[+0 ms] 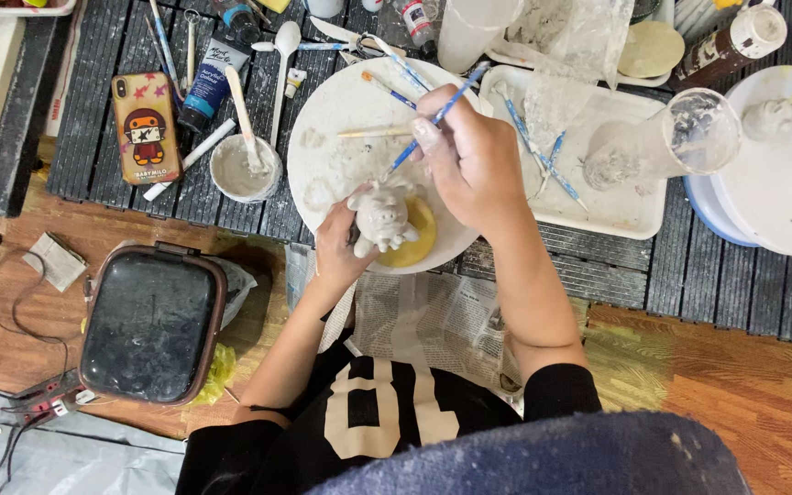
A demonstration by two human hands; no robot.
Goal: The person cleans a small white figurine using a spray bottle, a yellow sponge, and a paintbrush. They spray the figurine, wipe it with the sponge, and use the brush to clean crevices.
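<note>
My left hand (339,240) grips a small grey clay figure (382,216) that rests on a yellow sponge (419,240) at the near edge of a round white board (341,137). My right hand (466,156) holds a thin blue-handled tool (433,121) like a pen, its tip touching the top of the figure. Other thin tools lie across the board's far side.
A small bowl of slip with a wooden stick (245,167) stands left of the board, beside a paint tube (208,81) and a phone (146,126). A white tray (630,206) with tools and a clear glass (685,137) is at the right. A dark lidded box (150,323) sits on the floor.
</note>
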